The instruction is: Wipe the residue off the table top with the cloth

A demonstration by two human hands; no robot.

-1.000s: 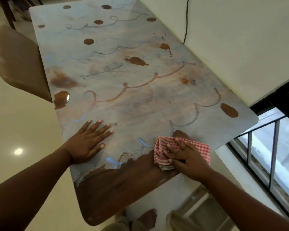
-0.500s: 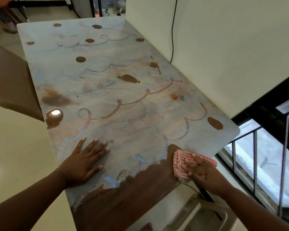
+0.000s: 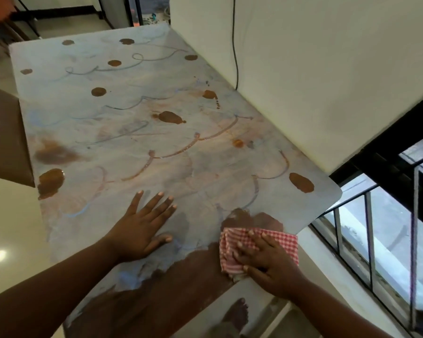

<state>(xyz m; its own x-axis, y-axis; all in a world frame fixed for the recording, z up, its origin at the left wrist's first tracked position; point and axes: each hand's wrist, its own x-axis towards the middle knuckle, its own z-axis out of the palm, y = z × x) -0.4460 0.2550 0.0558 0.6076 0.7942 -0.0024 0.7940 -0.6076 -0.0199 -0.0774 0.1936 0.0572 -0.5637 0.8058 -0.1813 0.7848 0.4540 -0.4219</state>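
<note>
The table top (image 3: 132,132) is coated with pale grey-blue residue, squiggly lines and several brown blobs, such as one brown blob (image 3: 301,182) near the right corner. A wiped brown wood strip (image 3: 156,296) shows along the near edge. My right hand (image 3: 266,262) presses flat on a folded red-and-white checked cloth (image 3: 232,242) at the near right edge. My left hand (image 3: 142,228) rests flat on the table, fingers spread, to the left of the cloth.
A cream wall (image 3: 303,69) runs along the table's right side, with a black cable (image 3: 235,45) hanging down it. A barred window (image 3: 376,240) lies to the right. A brown chair (image 3: 3,137) stands at the left edge. A bare foot (image 3: 237,313) shows below.
The right hand has slid the cloth along the near right edge, out toward the corner and back a little, widening the wiped patch there. The left hand stayed planted. The camera tilted up.
</note>
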